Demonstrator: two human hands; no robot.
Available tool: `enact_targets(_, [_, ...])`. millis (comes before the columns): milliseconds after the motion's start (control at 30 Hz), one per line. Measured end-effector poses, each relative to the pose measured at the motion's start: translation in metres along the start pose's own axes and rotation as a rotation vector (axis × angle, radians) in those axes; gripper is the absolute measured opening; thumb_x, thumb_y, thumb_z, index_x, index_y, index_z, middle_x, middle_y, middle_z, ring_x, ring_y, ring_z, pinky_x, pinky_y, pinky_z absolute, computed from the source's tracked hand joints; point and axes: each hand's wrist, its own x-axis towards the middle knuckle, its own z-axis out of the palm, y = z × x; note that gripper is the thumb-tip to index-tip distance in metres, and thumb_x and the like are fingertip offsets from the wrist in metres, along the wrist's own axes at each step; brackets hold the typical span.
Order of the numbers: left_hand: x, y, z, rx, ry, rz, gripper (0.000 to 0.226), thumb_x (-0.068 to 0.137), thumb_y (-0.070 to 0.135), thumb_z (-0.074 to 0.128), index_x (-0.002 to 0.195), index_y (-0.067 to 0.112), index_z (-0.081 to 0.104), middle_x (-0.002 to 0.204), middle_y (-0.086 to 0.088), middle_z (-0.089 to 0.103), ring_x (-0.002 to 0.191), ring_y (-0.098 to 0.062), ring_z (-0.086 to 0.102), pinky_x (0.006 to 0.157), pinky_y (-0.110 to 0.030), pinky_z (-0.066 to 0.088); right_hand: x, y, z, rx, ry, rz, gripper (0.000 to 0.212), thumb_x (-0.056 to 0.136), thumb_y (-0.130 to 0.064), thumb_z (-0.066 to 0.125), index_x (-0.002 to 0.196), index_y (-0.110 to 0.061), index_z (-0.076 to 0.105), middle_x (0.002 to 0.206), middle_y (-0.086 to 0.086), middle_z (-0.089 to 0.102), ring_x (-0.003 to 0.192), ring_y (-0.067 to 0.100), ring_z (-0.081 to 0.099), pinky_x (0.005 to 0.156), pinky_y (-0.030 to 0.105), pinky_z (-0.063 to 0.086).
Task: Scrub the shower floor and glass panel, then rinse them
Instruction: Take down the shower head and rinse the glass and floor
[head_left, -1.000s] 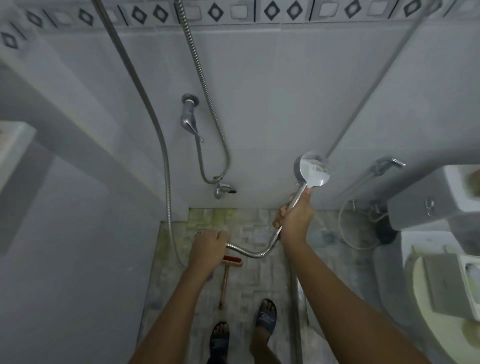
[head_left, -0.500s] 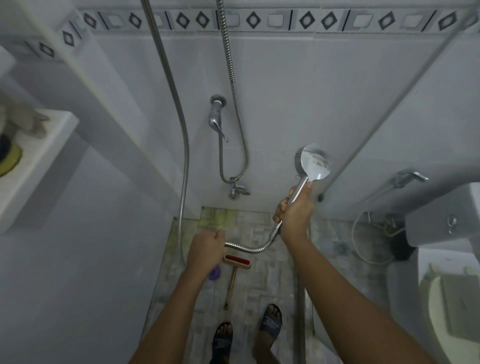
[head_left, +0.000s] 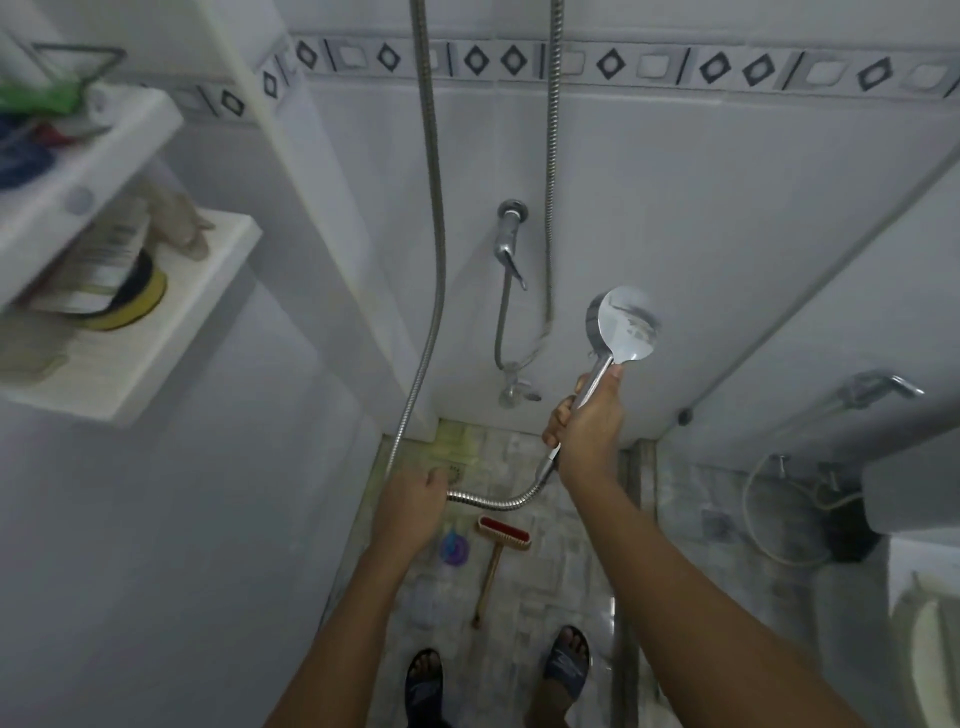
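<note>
Standing at the near edge of the stall, looking down. Right hand (head_left: 589, 426) wrapped round the handle of the shower head (head_left: 628, 325), thumb laid up the stem just below the disc, which is raised in front of the far wall. Left hand (head_left: 415, 501) lower and to the left, fingers curled over the metal hose (head_left: 493, 501), taking up the slack where it loops between the hands. No water seen leaving the head, though the view is dim and soft, so a thin spray could be missed. Brush (head_left: 501, 545) lies flat on the shower floor (head_left: 545, 582) between the arms, red head far, handle pointing near, touched by neither hand. A small purple item (head_left: 454, 545) sits just left of it. Yellow-green staining in the far left corner beside the drain (head_left: 453, 473). Glass panel (head_left: 779, 410) stands on the right, closing the stall off from the toilet side. Tap (head_left: 511, 239) on the far wall, well above the floor. Judgement: this is the water step, more likely a wetting-down ahead of scrubbing than the final rinse, given the stain and the idle brush. Next move calls for the water on at the tap, then the head turned down at the floor and across to the glass, the left hand feeding hose so it does not snag.
</note>
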Motion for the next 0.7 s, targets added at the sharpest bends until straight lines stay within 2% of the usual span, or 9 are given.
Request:
enact_targets(67, [0.004, -0.016, -0.013, 0.009, 0.01, -0.003, 0.042, 0.098, 0.02, 0.049, 0.079, -0.014, 0.064, 0.09, -0.036, 0.064, 0.088, -0.042, 0.063, 0.078, -0.043, 0.047, -0.012, 0.009, 0.016, 0.002, -0.016, -0.003, 0.057, 0.094, -0.068, 0.031, 0.078, -0.017, 0.048, 0.049, 0.001, 0.042, 0.041, 0.016, 0.034, 0.042, 0.023, 0.032])
enact_targets(167, [0.011, -0.043, -0.036, -0.003, 0.03, -0.001, 0.043, 0.097, 0.019, 0.05, 0.078, -0.017, 0.061, 0.089, -0.037, 0.063, 0.088, -0.043, 0.063, 0.077, -0.046, 0.047, -0.033, 0.022, 0.045, 0.011, -0.009, -0.043, 0.056, 0.098, -0.063, 0.03, 0.075, -0.016, 0.05, 0.048, -0.001, 0.045, 0.04, 0.016, 0.036, 0.042, 0.023, 0.032])
enact_targets(300, [0.018, -0.08, -0.068, 0.031, 0.035, 0.019, 0.043, 0.097, 0.023, 0.049, 0.076, -0.012, 0.061, 0.09, -0.033, 0.065, 0.088, -0.041, 0.064, 0.075, -0.043, 0.048, -0.063, 0.045, 0.076, 0.024, 0.026, -0.066, 0.055, 0.098, -0.062, 0.03, 0.074, -0.017, 0.05, 0.051, 0.002, 0.039, 0.04, 0.017, 0.035, 0.042, 0.023, 0.032])
enact_targets(467, [0.032, -0.136, -0.113, 0.101, 0.039, 0.084, 0.045, 0.098, 0.027, 0.047, 0.073, -0.006, 0.064, 0.088, -0.026, 0.067, 0.083, -0.037, 0.065, 0.07, -0.038, 0.048, -0.098, 0.089, 0.117, 0.025, 0.039, -0.035, 0.056, 0.097, -0.065, 0.03, 0.086, -0.012, 0.047, 0.053, 0.006, 0.036, 0.038, 0.016, 0.034, 0.041, 0.023, 0.033])
enact_targets(700, [0.033, -0.194, -0.148, 0.237, 0.124, 0.07, 0.048, 0.097, 0.033, 0.044, 0.074, -0.002, 0.068, 0.081, -0.021, 0.069, 0.079, -0.037, 0.066, 0.069, -0.039, 0.055, -0.14, 0.126, 0.15, 0.054, 0.01, -0.004, 0.056, 0.094, -0.067, 0.032, 0.074, -0.018, 0.049, 0.051, 0.004, 0.039, 0.04, 0.016, 0.036, 0.043, 0.024, 0.033])
